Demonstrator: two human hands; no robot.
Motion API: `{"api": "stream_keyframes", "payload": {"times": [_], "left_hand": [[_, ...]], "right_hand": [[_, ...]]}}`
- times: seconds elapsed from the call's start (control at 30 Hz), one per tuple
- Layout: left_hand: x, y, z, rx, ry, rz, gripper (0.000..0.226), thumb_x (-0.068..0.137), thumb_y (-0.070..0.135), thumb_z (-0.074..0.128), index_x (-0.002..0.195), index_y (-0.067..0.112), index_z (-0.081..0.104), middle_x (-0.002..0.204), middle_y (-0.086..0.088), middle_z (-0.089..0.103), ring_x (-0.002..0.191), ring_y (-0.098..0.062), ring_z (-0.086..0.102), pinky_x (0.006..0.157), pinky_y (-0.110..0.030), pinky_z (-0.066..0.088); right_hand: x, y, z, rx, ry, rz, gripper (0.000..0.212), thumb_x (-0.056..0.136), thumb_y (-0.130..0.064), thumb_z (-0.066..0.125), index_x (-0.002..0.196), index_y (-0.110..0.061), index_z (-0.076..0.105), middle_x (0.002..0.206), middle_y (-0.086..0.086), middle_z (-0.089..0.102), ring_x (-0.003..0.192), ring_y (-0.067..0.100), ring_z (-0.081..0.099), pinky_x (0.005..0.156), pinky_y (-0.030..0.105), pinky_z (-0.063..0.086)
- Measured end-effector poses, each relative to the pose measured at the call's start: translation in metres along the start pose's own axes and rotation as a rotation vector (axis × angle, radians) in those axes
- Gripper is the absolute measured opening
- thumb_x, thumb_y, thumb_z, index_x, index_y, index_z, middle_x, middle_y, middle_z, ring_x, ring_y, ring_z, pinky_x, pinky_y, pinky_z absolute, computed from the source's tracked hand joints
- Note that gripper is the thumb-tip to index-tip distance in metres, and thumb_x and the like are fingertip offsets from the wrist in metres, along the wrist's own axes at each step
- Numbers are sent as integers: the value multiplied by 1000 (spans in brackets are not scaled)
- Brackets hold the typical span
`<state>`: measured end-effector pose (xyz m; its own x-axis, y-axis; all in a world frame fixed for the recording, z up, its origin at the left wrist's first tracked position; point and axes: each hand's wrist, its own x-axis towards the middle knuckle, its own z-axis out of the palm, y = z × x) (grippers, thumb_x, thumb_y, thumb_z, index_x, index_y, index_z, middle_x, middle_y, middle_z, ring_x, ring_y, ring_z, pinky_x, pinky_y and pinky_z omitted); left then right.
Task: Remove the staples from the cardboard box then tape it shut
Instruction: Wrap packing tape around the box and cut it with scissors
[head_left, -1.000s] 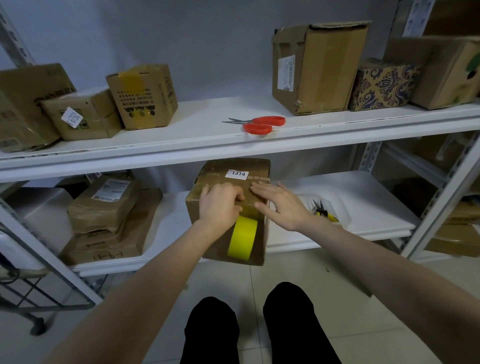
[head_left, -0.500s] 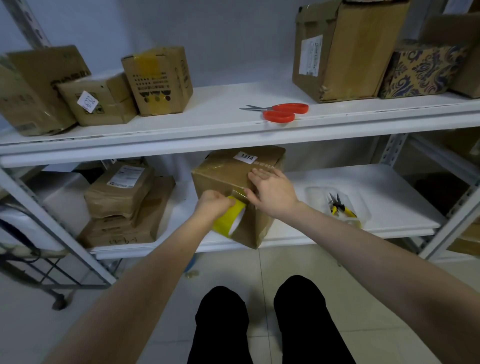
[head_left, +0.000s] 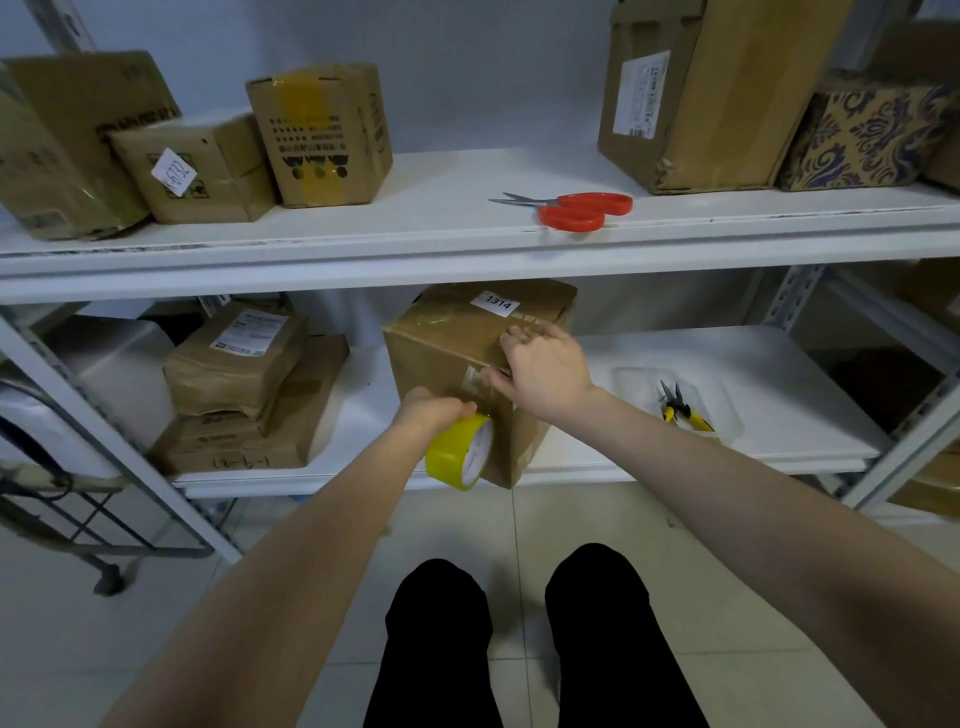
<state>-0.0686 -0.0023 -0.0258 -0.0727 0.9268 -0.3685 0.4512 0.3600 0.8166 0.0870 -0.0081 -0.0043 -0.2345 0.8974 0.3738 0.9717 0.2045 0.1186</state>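
A person tapes a box (head_left: 447, 353) standing at the front edge of the lower shelf (head_left: 753, 415), one corner jutting past the lip. The left hand (head_left: 434, 410) grips a yellow roll (head_left: 460, 452) low against the box's front face. The right hand (head_left: 540, 364), fingers flat, presses the clear strip (head_left: 474, 378) down at the top edge. A hard pull on the roll could drag the box off the shelf or wrinkle the strip. Scissors (head_left: 576, 208) lie on the upper shelf (head_left: 415, 208), out of both hands.
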Motion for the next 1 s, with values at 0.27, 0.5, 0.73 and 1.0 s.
{"api": "stream_keyframes", "payload": {"times": [0.27, 0.5, 0.73, 1.0], "left_hand": [[9, -8, 10, -60, 60, 185, 22, 76, 6, 75, 80, 14, 56, 92, -5, 60, 88, -19, 55, 83, -27, 44], [19, -4, 7, -81, -71, 94, 14, 82, 10, 70, 74, 15, 60, 94, -11, 61, 93, -22, 57, 93, -34, 46], [11, 6, 7, -97, -201, -24, 11, 86, 17, 65, 96, 13, 65, 101, -11, 61, 104, -30, 59, 99, -44, 48], [1, -10, -4, -134, -315, -138, 50, 68, 45, 77, 103, 12, 63, 102, -16, 69, 93, -28, 67, 90, -47, 53]], "right_hand": [[0, -4, -13, -48, -11, 64, 72, 80, -69, 52, 111, -4, 56, 105, 11, 68, 98, 25, 65, 102, 35, 35], [8, -14, -10, -63, -25, 79, 67, 81, -64, 56, 112, -4, 55, 111, 11, 64, 101, 27, 63, 87, 33, 41], [1, -8, -8, -130, -23, 50, 67, 71, -65, 65, 102, -5, 62, 102, 9, 68, 94, 23, 66, 79, 28, 47], [1, -9, -10, -83, -19, 33, 63, 83, -65, 54, 110, -8, 56, 115, 7, 62, 104, 23, 62, 78, 30, 42]]}}
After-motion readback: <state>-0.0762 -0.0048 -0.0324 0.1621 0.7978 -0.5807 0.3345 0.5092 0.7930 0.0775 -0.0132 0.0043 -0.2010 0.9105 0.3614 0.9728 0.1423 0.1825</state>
